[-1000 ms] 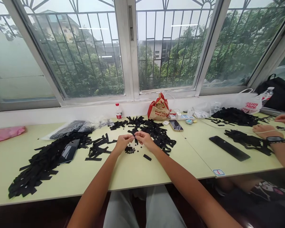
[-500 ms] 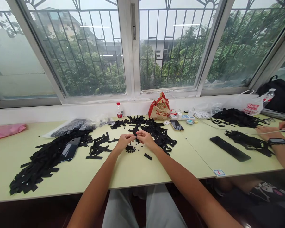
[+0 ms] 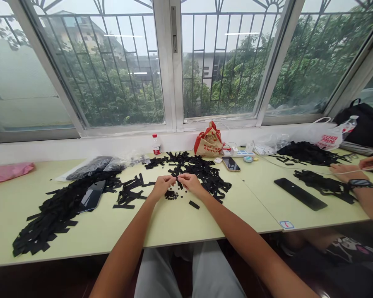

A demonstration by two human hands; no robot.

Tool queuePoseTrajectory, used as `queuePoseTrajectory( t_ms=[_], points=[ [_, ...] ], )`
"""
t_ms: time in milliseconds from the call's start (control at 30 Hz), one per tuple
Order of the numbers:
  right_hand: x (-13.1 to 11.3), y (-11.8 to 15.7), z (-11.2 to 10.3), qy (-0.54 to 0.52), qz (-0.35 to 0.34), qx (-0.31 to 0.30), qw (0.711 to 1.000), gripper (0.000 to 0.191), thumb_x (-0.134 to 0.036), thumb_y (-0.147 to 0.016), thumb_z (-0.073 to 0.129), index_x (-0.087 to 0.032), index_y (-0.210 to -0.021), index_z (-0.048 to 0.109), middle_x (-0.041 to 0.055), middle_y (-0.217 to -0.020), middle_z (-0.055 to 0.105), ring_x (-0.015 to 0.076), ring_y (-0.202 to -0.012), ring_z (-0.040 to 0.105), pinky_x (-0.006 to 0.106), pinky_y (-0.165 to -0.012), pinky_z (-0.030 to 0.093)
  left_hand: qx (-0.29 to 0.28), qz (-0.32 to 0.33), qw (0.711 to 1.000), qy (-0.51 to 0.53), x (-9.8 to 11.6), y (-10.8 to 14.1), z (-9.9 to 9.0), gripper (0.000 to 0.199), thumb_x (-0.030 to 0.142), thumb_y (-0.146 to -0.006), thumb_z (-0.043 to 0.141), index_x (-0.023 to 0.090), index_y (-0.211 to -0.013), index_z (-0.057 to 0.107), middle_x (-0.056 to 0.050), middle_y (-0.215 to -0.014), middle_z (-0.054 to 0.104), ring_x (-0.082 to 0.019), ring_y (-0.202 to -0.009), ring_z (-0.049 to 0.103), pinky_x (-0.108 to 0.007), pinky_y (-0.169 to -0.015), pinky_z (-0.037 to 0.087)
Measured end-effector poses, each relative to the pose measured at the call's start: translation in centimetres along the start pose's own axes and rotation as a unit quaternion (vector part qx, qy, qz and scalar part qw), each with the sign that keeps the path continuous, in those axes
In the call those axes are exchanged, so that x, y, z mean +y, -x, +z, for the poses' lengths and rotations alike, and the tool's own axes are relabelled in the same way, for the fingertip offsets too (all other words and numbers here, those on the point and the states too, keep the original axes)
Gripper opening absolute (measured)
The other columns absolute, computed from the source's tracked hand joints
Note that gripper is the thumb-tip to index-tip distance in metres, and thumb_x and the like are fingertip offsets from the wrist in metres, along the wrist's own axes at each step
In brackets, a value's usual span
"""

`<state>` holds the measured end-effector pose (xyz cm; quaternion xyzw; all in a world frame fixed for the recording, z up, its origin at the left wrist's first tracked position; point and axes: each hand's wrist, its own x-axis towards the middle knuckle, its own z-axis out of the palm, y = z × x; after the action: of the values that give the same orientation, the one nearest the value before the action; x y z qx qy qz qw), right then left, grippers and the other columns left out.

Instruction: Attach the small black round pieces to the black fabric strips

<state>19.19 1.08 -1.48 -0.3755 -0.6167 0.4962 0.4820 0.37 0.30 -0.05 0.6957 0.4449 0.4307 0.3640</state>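
Observation:
Over the small black rings (image 3: 171, 195) on the table, both my hands are closed in a pinch, fingertips almost meeting. My right hand (image 3: 191, 182) grips a black fabric strip (image 3: 180, 186), whose end hangs below the fingers. Whatever my left hand (image 3: 163, 186) pinches beside it is too small to make out. Just right of the rings lies a single short black strip (image 3: 194, 205). A heap of black strips (image 3: 209, 176) spreads behind and right of my right hand. Left of my left hand is a looser group of strips (image 3: 130, 192).
A long pile of black strips (image 3: 49, 217) covers the left side, with a dark tablet-like slab (image 3: 92, 196) on it. At the back stand a bottle (image 3: 156, 145) and a paper bag (image 3: 208, 142); a phone (image 3: 231, 164) lies nearby. Another person's hand (image 3: 344, 171) works at right.
My fingertips have drawn slightly apart and lower, and more of the black strip shows below them. The other person's hands have shifted a little left.

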Motion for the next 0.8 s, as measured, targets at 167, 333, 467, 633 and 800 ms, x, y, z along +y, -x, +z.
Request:
queuePoseTrajectory(
  t_ms=[167,333,467,633,800],
  points=[
    [-0.04,-0.01,0.10,0.006,-0.001,0.011,1.000,0.033,-0.050,-0.075,0.070,-0.018,-0.084,0.072,-0.0021,-0.056,0.053,0.0111,-0.050,0.040,0.025,-0.047,0.031,0.011,-0.003,1.000,0.019,-0.18,-0.09,0.12,0.039,0.051,-0.085,0.059,0.017,-0.070,0.070,-0.003,-0.069,0.066,-0.015,-0.064,0.055,-0.028,-0.063,0.044],
    [-0.13,0.03,0.10,0.014,0.005,0.018,1.000,0.035,-0.050,-0.072,0.071,-0.018,-0.087,0.072,-0.0015,-0.058,0.055,0.0119,-0.051,0.042,0.026,-0.048,0.031,0.006,-0.006,1.000,0.025,0.30,0.02,0.13,0.037,0.050,-0.084,0.062,0.017,-0.070,0.069,-0.002,-0.068,0.064,-0.014,-0.063,0.054,-0.027,-0.062,0.043],
    [-0.04,-0.02,0.00,0.009,0.002,0.015,1.000,0.034,-0.048,-0.073,0.071,-0.018,-0.089,0.072,-0.0008,-0.060,0.057,0.0123,-0.053,0.044,0.026,-0.049,0.033,0.003,-0.017,0.998,0.060,0.42,0.03,0.25,0.036,0.051,-0.082,0.064,0.017,-0.069,0.068,-0.002,-0.068,0.064,-0.013,-0.063,0.053,-0.027,-0.061,0.043],
    [0.20,-0.05,-0.07,0.040,-0.024,0.014,0.999,0.032,-0.044,-0.077,0.067,-0.016,-0.092,0.073,0.0019,-0.068,0.063,0.0138,-0.059,0.050,0.025,-0.052,0.037,0.004,-0.062,0.990,0.127,0.43,0.13,0.47,0.035,0.049,-0.078,0.069,0.015,-0.067,0.066,-0.002,-0.067,0.061,-0.012,-0.061,0.050,-0.026,-0.060,0.041],
    [0.23,0.13,0.15,0.090,-0.078,0.028,0.993,0.030,-0.041,-0.078,0.065,-0.015,-0.093,0.073,0.0046,-0.081,0.070,0.0147,-0.066,0.056,0.025,-0.058,0.041,0.012,-0.099,0.980,0.174,0.19,0.10,0.77,0.031,0.044,-0.073,0.074,0.014,-0.067,0.066,-0.001,-0.065,0.059,-0.010,-0.058,0.049,-0.026,-0.058,0.040]
  ],
)
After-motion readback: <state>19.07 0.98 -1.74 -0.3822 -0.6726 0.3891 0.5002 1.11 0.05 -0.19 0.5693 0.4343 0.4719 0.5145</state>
